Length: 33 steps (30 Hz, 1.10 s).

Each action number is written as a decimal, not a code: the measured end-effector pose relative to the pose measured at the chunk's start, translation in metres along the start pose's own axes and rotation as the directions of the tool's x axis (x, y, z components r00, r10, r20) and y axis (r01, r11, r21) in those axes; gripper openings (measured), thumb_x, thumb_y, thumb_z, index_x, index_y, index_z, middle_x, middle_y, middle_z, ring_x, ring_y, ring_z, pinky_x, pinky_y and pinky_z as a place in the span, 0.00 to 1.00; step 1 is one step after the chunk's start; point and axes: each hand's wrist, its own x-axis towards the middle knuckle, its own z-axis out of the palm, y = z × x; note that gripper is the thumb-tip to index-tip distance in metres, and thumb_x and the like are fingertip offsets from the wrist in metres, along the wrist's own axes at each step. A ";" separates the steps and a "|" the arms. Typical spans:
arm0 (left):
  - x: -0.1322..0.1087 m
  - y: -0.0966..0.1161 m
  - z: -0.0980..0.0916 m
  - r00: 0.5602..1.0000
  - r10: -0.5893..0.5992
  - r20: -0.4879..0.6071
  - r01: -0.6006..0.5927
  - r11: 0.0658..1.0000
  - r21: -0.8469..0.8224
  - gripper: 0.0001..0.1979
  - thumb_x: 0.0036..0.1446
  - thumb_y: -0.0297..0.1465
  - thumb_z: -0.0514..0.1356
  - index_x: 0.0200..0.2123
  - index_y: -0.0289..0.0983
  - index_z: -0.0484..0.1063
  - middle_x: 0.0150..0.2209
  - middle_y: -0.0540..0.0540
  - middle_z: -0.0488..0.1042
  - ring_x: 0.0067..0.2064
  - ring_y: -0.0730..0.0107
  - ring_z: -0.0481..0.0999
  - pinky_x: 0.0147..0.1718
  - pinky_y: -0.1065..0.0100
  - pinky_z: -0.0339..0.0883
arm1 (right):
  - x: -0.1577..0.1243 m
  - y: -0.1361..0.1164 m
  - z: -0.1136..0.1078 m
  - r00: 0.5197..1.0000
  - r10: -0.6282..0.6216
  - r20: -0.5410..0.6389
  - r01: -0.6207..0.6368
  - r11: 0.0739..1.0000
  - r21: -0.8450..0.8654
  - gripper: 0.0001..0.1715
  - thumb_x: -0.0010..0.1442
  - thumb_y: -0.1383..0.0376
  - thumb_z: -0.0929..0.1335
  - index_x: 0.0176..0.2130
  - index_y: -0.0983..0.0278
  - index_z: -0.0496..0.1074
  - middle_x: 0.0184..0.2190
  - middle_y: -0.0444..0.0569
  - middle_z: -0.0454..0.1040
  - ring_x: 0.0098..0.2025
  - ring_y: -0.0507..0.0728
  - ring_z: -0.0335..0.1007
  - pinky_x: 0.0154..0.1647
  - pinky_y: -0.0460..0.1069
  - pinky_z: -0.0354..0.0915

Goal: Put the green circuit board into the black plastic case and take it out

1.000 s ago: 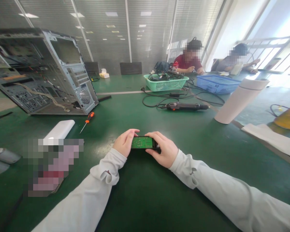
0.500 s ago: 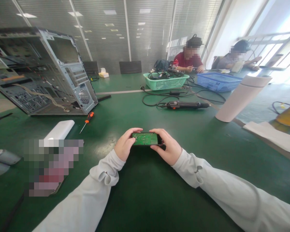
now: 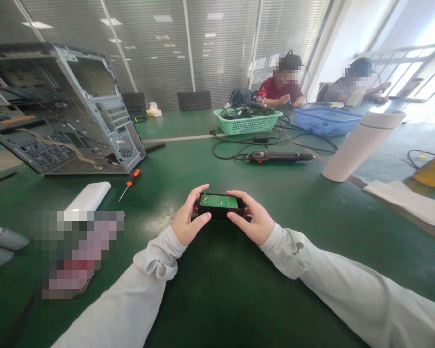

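A small black plastic case (image 3: 217, 211) is between my hands, its open top facing up. Inside it lies a green circuit board (image 3: 219, 200), dotted with solder points. My left hand (image 3: 189, 217) grips the left end, thumb on the front wall and index finger raised above the far corner. On the right end, my right hand (image 3: 253, 218) has its thumb against the front and its fingers along the back edge. The undersides of the case and the fingers behind it are hidden. An orange-and-black screwdriver (image 3: 131, 181) lies to the left of my hands.
An open computer case (image 3: 94, 121) stands at the left, near a white box-shaped object (image 3: 89, 198). Beyond my hands lie a corded electric screwdriver (image 3: 279, 157), a green basket (image 3: 248, 126) of cables and a blue basket (image 3: 326, 123). A pale bottle (image 3: 358, 145) stands right. Two people sit farther back.
The case has tilted so its front wall now shows below the board. My left thumb has moved from the board's edge down to that wall, and the left index finger has lifted.
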 end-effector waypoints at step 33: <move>0.009 -0.020 -0.005 0.910 -0.391 -0.136 0.409 0.902 0.142 0.34 0.59 0.49 0.36 0.12 0.39 0.65 0.13 0.46 0.69 0.20 0.66 0.71 0.25 0.68 0.66 | 0.027 0.004 -0.023 0.555 0.436 0.708 -0.761 0.610 0.221 0.43 0.71 0.44 0.46 0.24 0.72 0.61 0.17 0.51 0.61 0.17 0.48 0.58 0.17 0.38 0.56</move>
